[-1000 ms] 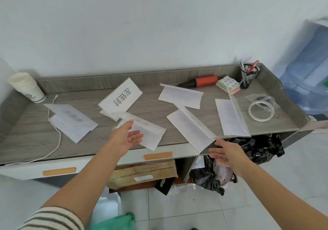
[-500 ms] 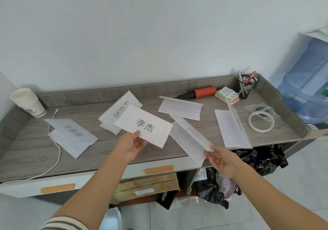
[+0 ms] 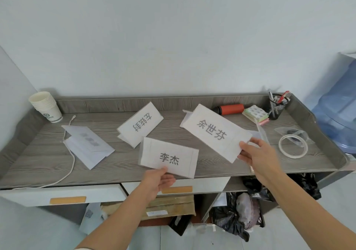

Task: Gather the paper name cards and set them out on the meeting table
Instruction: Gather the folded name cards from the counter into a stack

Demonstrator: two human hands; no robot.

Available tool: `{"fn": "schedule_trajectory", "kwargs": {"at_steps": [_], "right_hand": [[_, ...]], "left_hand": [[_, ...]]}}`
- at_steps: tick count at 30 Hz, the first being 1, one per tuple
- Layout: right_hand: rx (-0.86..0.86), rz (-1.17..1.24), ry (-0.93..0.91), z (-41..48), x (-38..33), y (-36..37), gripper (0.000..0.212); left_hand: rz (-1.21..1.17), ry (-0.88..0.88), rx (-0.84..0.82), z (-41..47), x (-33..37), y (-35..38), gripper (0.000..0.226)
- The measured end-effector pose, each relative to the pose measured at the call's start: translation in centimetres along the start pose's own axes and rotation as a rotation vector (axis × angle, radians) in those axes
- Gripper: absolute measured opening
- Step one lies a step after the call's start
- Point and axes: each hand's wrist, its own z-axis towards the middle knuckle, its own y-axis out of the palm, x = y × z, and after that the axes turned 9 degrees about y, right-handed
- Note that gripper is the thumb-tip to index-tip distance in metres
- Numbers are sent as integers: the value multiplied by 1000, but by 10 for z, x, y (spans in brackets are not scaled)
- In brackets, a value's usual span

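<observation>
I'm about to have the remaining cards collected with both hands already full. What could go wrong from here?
1. Each hand pinches its card by one edge only: the left hand holds the 李杰 card, the right hand the 余世芬 card. Reaching for more could loosen either grip.
2. The folded card at the left lies across the white cable; lifting it may drag the cable.
3. Another card lies partly hidden behind the right hand and could be missed.

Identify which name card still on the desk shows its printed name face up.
The tilted card behind the left hand's card. The folded card by the white cable shows only faint print through its back.
</observation>
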Motion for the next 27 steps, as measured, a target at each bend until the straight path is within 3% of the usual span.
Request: {"fn": "schedule_trajectory", "kwargs": {"at_steps": [7,10,12,14,17,27], "right_hand": [[-122,-281,-218,-23,15,55,32],[-162,-334,-247,-27,29,72,33],[-186,-378,-277,-27,40,80,30],[-212,-440,-298,-27,51,87,30],[-200,-518,-296,-27,69,94,30],[122,-707,-335,-29,95,84,39]], "left_hand": [[341,76,21,0,11,-17,26],[423,297,291,0,28,-39,22],[477,461,380,-4,48,-49,28],[468,548,317,-9,66,-51,39],[454,529,179,-12,84,-47,45],[536,488,60,-13,87,-40,47]]}}
